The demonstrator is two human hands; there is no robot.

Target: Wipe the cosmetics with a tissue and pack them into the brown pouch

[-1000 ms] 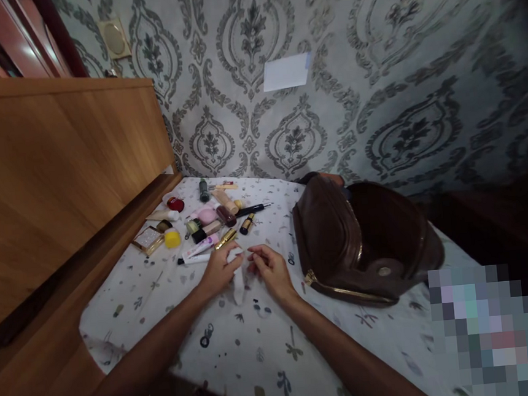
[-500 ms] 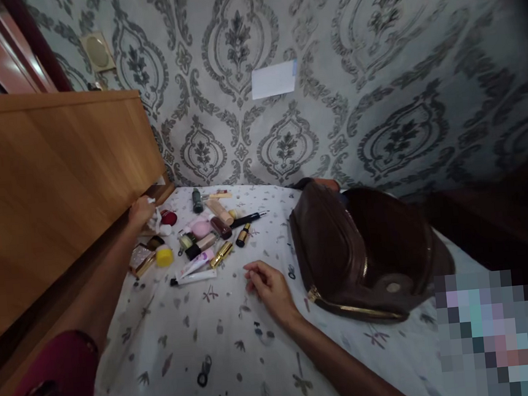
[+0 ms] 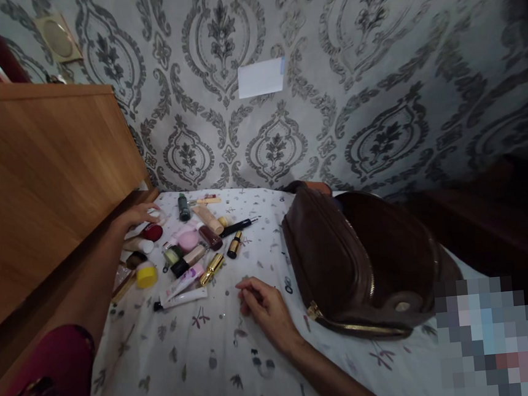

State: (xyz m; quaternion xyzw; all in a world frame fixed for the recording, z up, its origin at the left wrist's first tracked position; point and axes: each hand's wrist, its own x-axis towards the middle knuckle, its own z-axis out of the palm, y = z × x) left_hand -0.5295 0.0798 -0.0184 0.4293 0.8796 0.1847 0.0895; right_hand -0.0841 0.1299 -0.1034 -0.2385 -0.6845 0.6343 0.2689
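There, left hand [image 3: 137, 215] beside red compact [image 3: 152, 233]

On a bed [image 3: 242, 372] with a patterned sheet, the left hand [image 3: 134, 217] reaches among scattered cosmetics, fingers by a red compact [image 3: 152, 232]. The right hand [image 3: 263, 306] rests loosely curled on the sheet, near a brown leather bag [image 3: 343, 259].

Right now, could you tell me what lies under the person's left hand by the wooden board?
The left hand rests over a red round compact and something pale at its fingertips; what that is, and anything beneath the palm, is covered.
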